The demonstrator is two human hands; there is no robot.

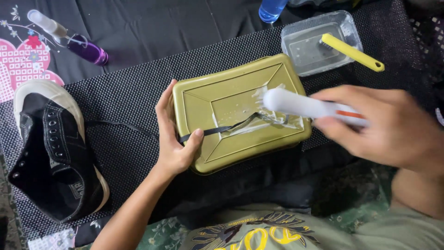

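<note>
1. Two hands work over an upturned olive-green tray (pixel 203 99) on a dark mesh mat (pixel 125 92); the left hand (pixel 175 139) grips the tray's near-left edge, thumb pinning a black shoelace (pixel 231 127) to it.
2. The right hand (pixel 393 127) is closed around a white brush (pixel 300 106), its head on the wet lace mid-tray.
3. Left of the tray, past a strip of bare mat, lies a black sneaker (pixel 55 153) with a white toe.
4. Beyond the tray's far-right corner sits a clear tub (pixel 300 39) holding a yellow-handled brush (pixel 354 53).
5. Farthest, a purple spray bottle (pixel 74 41) lies far left and a blue bottle (pixel 272 9) stands at the top edge.
</note>
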